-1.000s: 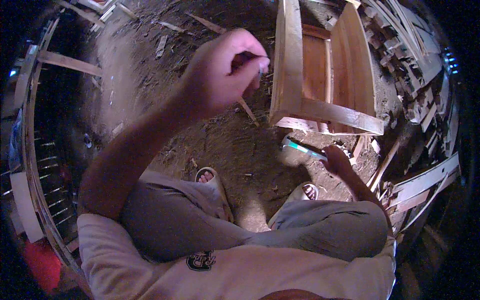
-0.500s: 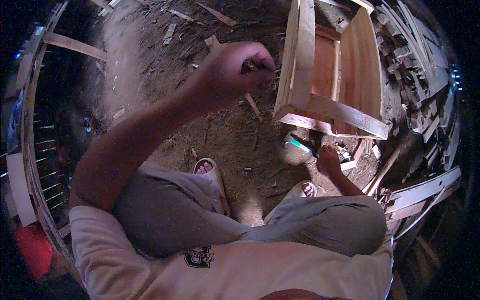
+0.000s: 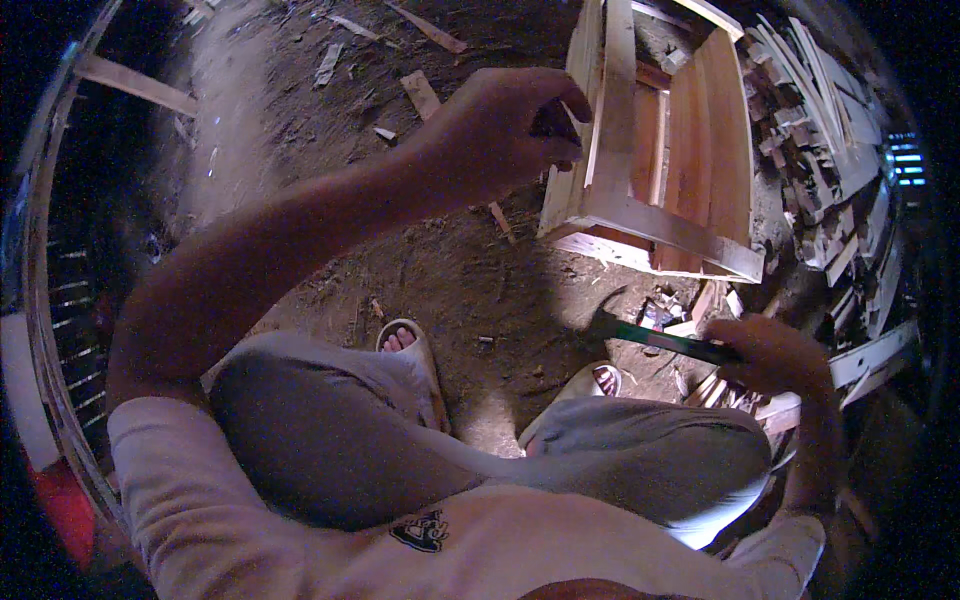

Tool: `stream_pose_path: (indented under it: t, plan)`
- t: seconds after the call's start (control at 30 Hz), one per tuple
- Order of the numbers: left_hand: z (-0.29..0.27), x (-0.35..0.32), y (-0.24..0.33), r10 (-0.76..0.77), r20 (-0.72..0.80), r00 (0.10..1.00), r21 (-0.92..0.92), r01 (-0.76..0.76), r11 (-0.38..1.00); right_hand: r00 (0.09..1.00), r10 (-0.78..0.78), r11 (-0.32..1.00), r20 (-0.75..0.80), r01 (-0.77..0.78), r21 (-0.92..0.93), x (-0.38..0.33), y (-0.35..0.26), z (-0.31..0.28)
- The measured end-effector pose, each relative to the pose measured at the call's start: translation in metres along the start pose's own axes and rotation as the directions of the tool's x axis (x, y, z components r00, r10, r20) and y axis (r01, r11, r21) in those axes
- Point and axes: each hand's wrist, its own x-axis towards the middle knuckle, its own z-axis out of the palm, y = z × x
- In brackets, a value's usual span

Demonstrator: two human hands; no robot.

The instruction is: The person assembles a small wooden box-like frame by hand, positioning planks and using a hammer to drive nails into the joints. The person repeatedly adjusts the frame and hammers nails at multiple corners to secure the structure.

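Note:
My right hand (image 3: 778, 355) is wrapped round the handle of a hammer (image 3: 665, 340), whose dark head points left above the dirt floor. Raised beside the left side of a wooden frame (image 3: 625, 130), my left hand (image 3: 520, 120) has its fingers curled toward the thumb. What lies inside that curl is dark, and I cannot make it out. The frame is box-like, built of pale boards with reddish-brown panels inside, and it rests on the ground in front of me.
Stacked wood offcuts (image 3: 835, 200) line the right side. A small heap of scraps (image 3: 665, 310) lies by the frame's near end. Loose strips, among them a flat wood piece (image 3: 421, 95), are scattered on the dirt floor. A slatted wooden structure (image 3: 45, 300) stands at the left.
My right hand has lifted the hammer off the ground and drawn it back to the right. My left hand has moved slightly right and up, closer to the frame's side.

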Motion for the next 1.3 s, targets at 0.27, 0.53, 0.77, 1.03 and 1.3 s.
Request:
stream_pose_path:
  t: [0.27, 0.53, 0.77, 1.03, 1.3]
  plan:
    - [0.027, 0.022, -0.003, 0.159, -0.014, 0.987, -0.113, -0.160, 0.981, 0.435, 0.520, 0.815, -0.735, 0.004, 0.579, -0.054, -0.084, 0.007]
    - [0.033, 0.014, -0.003, 0.160, 0.133, 0.978, 0.004, -0.162, 0.987, 0.356, 0.469, 0.859, -0.808, 0.030, 0.511, 0.054, -0.067, -0.011]
    - [0.044, 0.012, -0.018, 0.198, 0.129, 0.972, -0.105, -0.185, 0.977, 0.318, 0.293, 0.944, -0.902, 0.056, 0.326, 0.086, -0.043, 0.005]
    - [0.048, 0.011, -0.020, 0.101, 0.174, 0.980, -0.084, -0.087, 0.993, 0.424, 0.329, 0.903, -0.844, 0.119, 0.412, 0.102, -0.043, 0.011]
    - [0.055, 0.012, -0.032, 0.255, 0.094, 0.962, -0.074, -0.249, 0.966, 0.420, 0.341, 0.909, -0.841, 0.080, 0.409, 0.110, -0.043, 0.014]
